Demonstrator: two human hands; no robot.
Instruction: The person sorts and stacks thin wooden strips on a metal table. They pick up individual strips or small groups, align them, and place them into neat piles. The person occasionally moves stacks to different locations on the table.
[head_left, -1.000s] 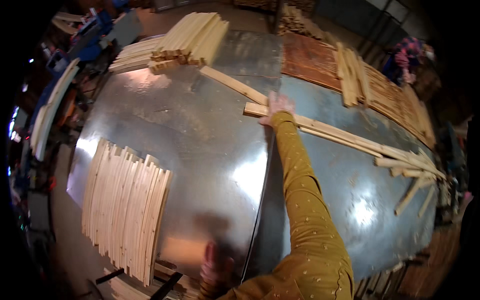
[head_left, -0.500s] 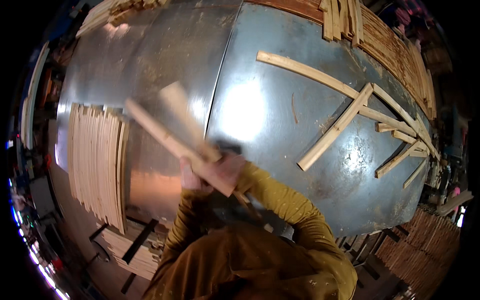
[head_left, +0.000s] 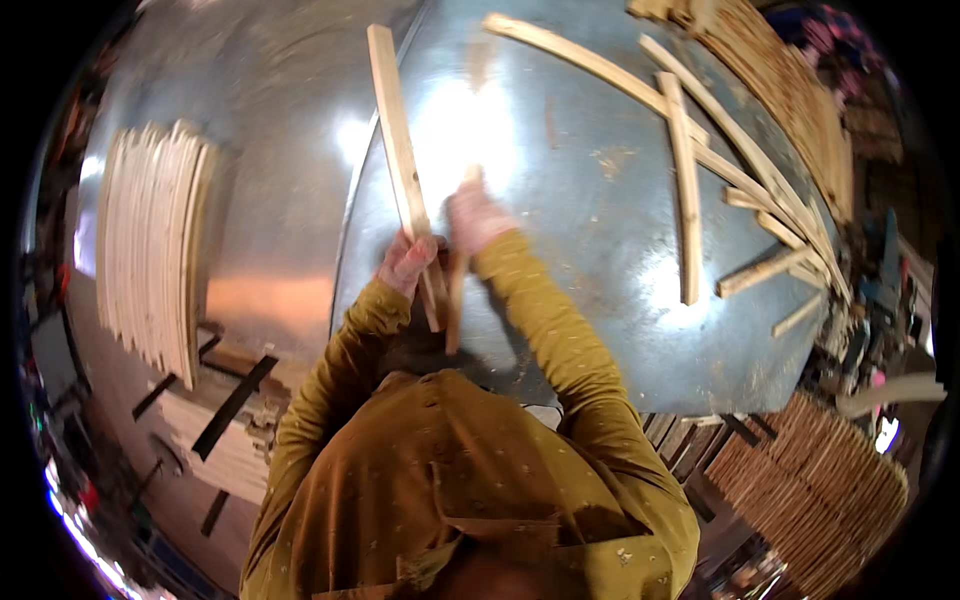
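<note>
My left hand [head_left: 408, 262] is closed around a pale wooden strip [head_left: 393, 120] near its lower end. That strip rises away from me, leaning slightly left, over the seam of the metal table. Just to the right, my right hand [head_left: 478, 215] grips a second wooden strip [head_left: 455, 312], blurred by motion. Its lower end sticks out below the hand, close beside the first strip's end. The upper part of this second strip fades into the bright glare on the metal. The fingers of the right hand are smeared.
A neat stack of strips [head_left: 150, 250] lies on the table's left side. Loose strips [head_left: 684, 190] cross one another on the right. The metal tabletop [head_left: 580, 330] carries sawdust and glare. More stacked wood [head_left: 815, 480] stands below the right edge, and boards [head_left: 775, 85] lie far right.
Both held strips have swung from pointing far left to pointing nearly straight away from me. My hands have moved apart, each with one strip. The whole view has shifted too.
</note>
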